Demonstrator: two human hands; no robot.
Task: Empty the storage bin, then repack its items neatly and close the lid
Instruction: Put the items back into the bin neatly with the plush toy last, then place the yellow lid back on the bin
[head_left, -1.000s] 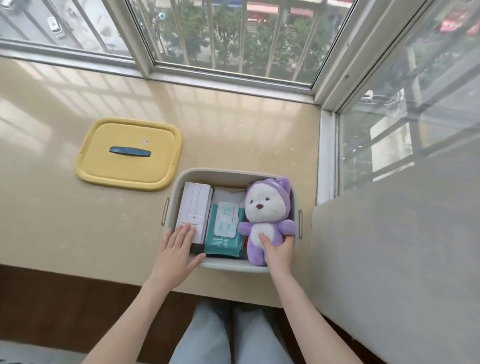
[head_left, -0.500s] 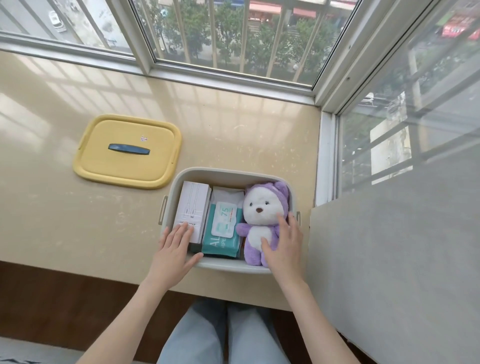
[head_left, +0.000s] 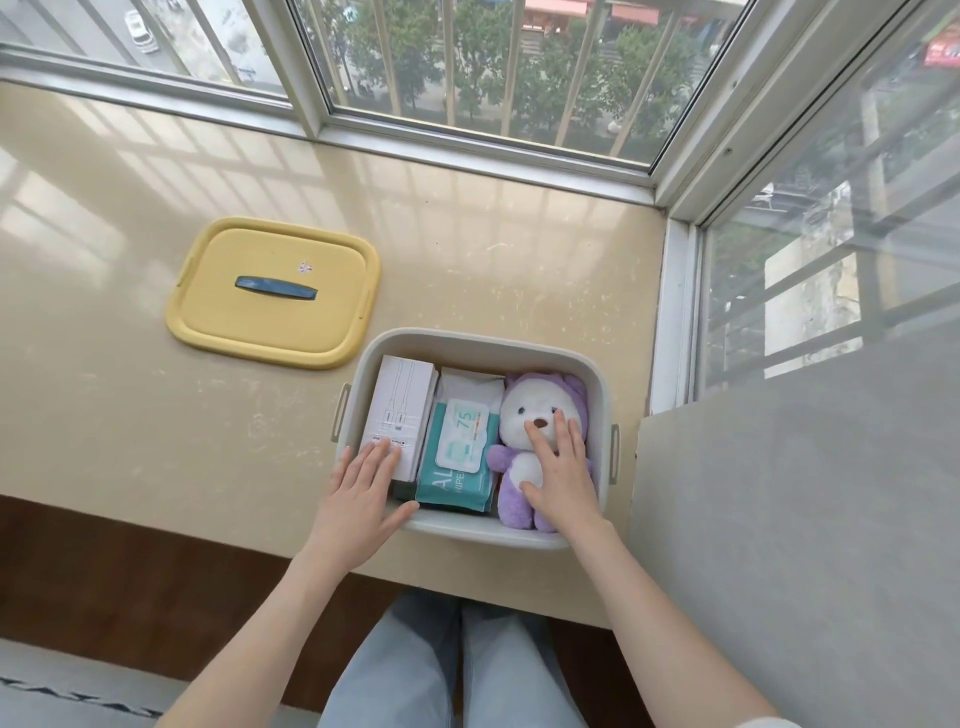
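A grey storage bin (head_left: 483, 340) stands open on the beige sill near its front edge. Inside lie a white box (head_left: 400, 405) at the left, a teal wipes pack (head_left: 457, 457) in the middle and a purple-and-white plush bear (head_left: 524, 415) at the right. My left hand (head_left: 358, 493) rests flat on the near end of the white box and the bin's front left corner. My right hand (head_left: 563, 470) presses with straight fingers on the bear's face and belly. The yellow lid (head_left: 272, 291) with a dark handle lies flat on the sill, to the left of and behind the bin.
Window frames (head_left: 467, 140) run along the back of the sill and down its right side. A grey wall slab (head_left: 805, 519) stands right beside the bin. The sill's front edge (head_left: 156, 512) drops to a dark floor. My jeans-clad legs (head_left: 441, 670) are below.
My right hand moved from under the bear's feet up onto its body and face, and the bear has sunk lower into the bin. My left hand stayed on the white box.
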